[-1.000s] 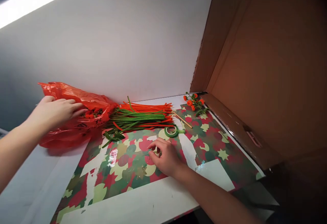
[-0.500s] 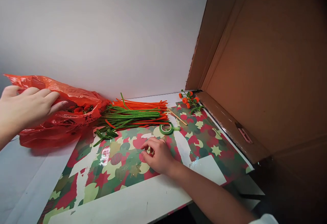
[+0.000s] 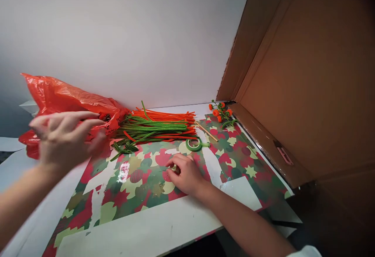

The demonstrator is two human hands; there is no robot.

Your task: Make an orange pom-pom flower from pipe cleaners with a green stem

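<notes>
My left hand (image 3: 66, 140), blurred by motion, is in front of the red plastic bag (image 3: 73, 97) with its fingers stretched out and apart. It appears to hold nothing. Dark and reddish contents show only partly in the bag's mouth. Over the patterned sheet (image 3: 146, 186), my right hand (image 3: 186, 173) is closed in a pinch. A thin, wire-like line shows near its fingertips, too faint to name. Just beyond that hand lies a roll of green tape (image 3: 193, 144). Green pipe cleaners (image 3: 158, 127) and orange pipe cleaners (image 3: 166, 115) lie bundled beside the bag.
Curled green pipe-cleaner pieces (image 3: 124, 148) lie in front of the bundle. A thin wooden stick (image 3: 206, 131) points toward a sprig of orange flowers (image 3: 216, 112) in the far corner. A cardboard panel (image 3: 307, 73) stands at the right; a white wall (image 3: 146, 42) rises behind.
My left hand has come off the bag's edge and moved right and toward me, its fingers opening. The bag's near side has sunk. My right hand keeps its pinch almost in place.
</notes>
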